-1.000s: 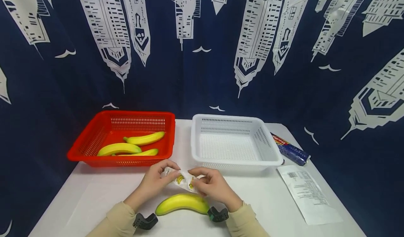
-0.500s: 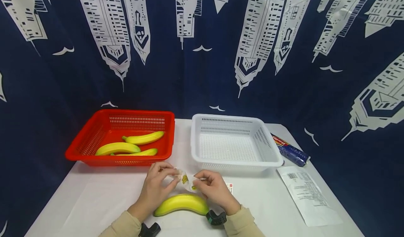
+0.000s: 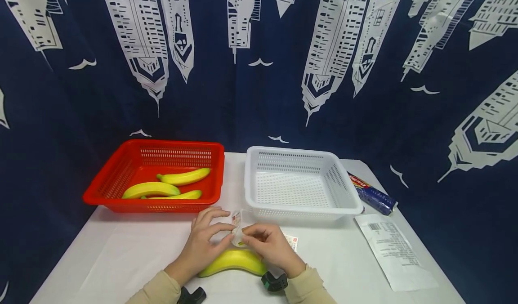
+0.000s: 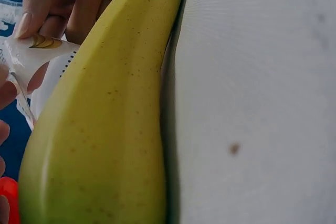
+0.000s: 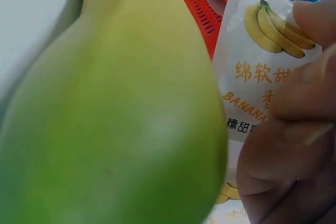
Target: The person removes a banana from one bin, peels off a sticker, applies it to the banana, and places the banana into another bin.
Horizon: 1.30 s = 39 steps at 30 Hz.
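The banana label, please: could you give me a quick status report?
Left grip and right grip pinching bent banana label. Loose banana close by on table. No obstruction seen.

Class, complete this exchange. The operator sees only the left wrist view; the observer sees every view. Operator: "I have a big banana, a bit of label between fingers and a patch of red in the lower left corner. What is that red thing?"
Observer: Part of a red basket; the head view shows it standing to the left of a white basket.
Operator: I can't see inside the red one. Does it hold anything?
Observer: Yes, three bananas show in it.
Operator: And what can you read on the label?
Observer: In the right wrist view, below its picture, English print that begins BANANA; fingers cover the rest.
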Tool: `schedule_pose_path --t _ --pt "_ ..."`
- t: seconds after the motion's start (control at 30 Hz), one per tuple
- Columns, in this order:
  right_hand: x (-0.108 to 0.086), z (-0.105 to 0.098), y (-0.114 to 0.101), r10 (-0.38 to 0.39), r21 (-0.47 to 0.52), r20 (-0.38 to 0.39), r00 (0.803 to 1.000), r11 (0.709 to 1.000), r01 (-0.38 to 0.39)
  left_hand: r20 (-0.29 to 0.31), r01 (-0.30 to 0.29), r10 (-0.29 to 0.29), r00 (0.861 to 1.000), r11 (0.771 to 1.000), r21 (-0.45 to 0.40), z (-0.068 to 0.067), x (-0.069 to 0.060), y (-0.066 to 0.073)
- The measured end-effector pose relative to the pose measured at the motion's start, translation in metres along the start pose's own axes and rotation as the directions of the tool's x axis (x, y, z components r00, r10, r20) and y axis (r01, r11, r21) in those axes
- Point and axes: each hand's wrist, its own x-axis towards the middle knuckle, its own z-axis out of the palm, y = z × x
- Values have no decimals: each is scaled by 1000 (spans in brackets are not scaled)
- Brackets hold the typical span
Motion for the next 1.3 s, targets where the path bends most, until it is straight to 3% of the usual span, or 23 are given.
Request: schedule_pose_path --t 0.2,0.3,0.43,0.53,0.63,0.73,0.83,0.93,1.07,1.17,1.3 --pt "0 -1 -1 26 -23 -12 1000 999 -26 -55 -11 11 998 1000 0 0 0 -6" --pt "1 -4 1 93 -58 -94 991 993 -99 -75 11 -12 997 1000 -17 -3 0 -10" --pt "2 -9 4 159 -116 -242 957 975 -191 -105 43 -45 993 999 -24 -10 1 -14" --pt "1 -13 6 165 -202 -326 931 950 -239 -116 58 -59 991 998 -11 -15 2 -17" --pt "0 -15 10 179 -308 -356 917 904 -296 -109 78 -77 991 997 3 -18 2 -18" --pt "0 -17 13 203 -391 -342 918 858 -335 -101 109 -109 989 994 -3 -21 2 -16" --pt "-1 -18 15 209 -426 -324 923 838 -340 -60 138 -140 988 990 -30 -21 1 -15" --pt "-2 -17 13 213 -372 -322 923 868 -330 14 132 -131 991 990 -57 -20 -1 -16" --pt "-3 -15 8 189 -200 -304 934 945 -257 120 107 -96 988 990 -94 -18 -3 -15" --pt "-3 -16 6 129 -74 -218 967 986 -149 186 100 -75 980 987 -125 -19 -3 -13" --pt "-3 -17 6 36 50 -54 998 998 -33 233 60 -21 972 985 -160 -20 -4 -12"
